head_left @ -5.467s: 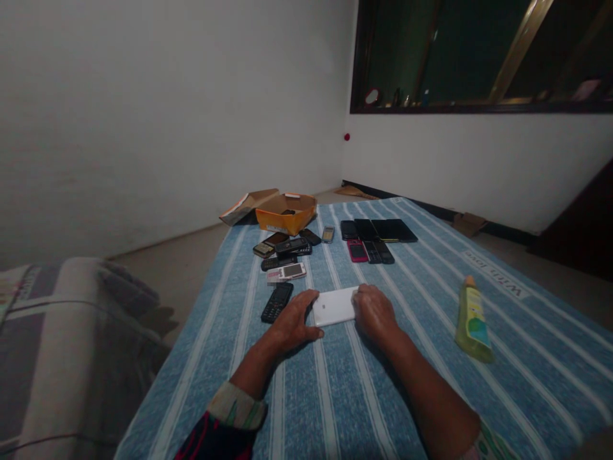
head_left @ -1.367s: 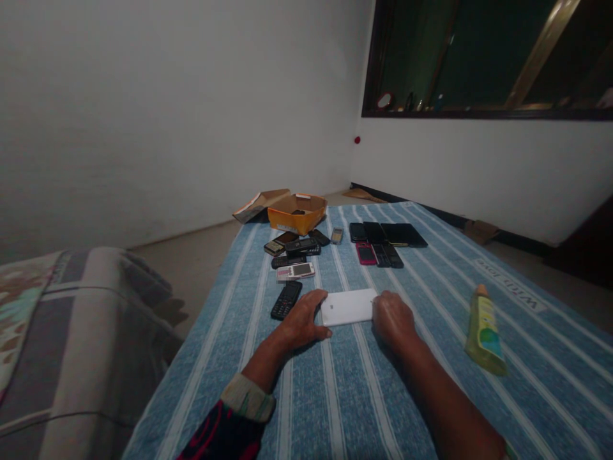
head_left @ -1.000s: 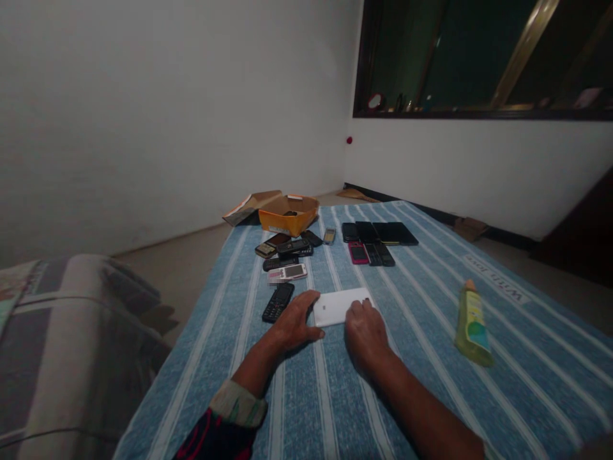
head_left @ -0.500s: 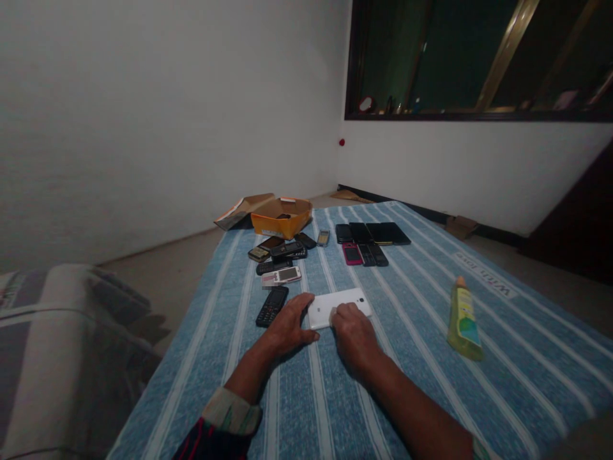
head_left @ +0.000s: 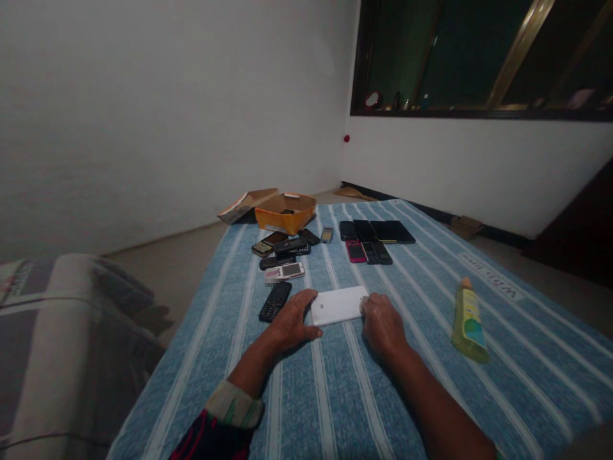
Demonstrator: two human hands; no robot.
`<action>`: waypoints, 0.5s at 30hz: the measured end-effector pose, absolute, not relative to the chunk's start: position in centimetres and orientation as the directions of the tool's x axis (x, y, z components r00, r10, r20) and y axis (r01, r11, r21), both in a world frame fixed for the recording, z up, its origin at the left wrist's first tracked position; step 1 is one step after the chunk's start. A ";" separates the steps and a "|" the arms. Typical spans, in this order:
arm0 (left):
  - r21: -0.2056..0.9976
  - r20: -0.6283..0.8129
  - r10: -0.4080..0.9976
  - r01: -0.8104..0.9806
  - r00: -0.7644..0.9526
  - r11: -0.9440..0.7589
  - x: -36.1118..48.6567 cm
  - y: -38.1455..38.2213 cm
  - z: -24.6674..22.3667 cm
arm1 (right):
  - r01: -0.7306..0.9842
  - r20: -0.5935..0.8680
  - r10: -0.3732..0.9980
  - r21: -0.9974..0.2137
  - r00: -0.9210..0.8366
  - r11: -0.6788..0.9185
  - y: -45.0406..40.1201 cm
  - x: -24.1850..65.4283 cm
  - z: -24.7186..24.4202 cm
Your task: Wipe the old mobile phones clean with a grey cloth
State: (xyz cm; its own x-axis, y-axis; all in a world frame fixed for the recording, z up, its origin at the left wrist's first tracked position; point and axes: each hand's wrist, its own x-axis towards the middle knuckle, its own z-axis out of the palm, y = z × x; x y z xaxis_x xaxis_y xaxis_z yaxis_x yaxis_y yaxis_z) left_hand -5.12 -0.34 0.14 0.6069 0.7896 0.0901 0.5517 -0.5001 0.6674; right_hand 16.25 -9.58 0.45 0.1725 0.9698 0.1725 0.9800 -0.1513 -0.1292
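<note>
A white smartphone lies back side up on the striped cloth. Its left end is gripped by my left hand, thumb at the near edge and fingers at the far edge. My right hand is closed at the phone's right end, fingers bunched around something small and pale, too hidden to name. Beside my left hand rests a black keypad phone. Just beyond it are a white and pink phone and a loose pile of several dark phones.
An open orange cardboard box stands at the far end. Several dark phones and tablets lie in rows at the back right, with a pink phone among them. A bottle of yellow liquid lies to the right on the striped cloth.
My right hand has slid rightward across the phone's back, from its middle to its right end. My left hand keeps its hold on the left end. The view has shifted slightly.
</note>
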 end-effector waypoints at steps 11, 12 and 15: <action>0.647 0.109 0.790 0.561 0.603 -0.517 -5.1 -0.2 0.2 | 0.964 0.350 0.922 -0.143 -0.164 0.225 -10.8 9.4 -0.9; 0.647 0.110 0.790 0.560 0.604 -0.518 -5.1 -0.3 0.2 | 0.956 0.363 0.912 -0.142 -0.189 0.255 -10.7 9.3 -1.0; 0.650 0.100 0.795 0.566 0.599 -0.507 -5.1 -0.4 0.4 | 0.940 0.372 0.899 -0.154 -0.230 0.304 -10.4 9.6 -1.1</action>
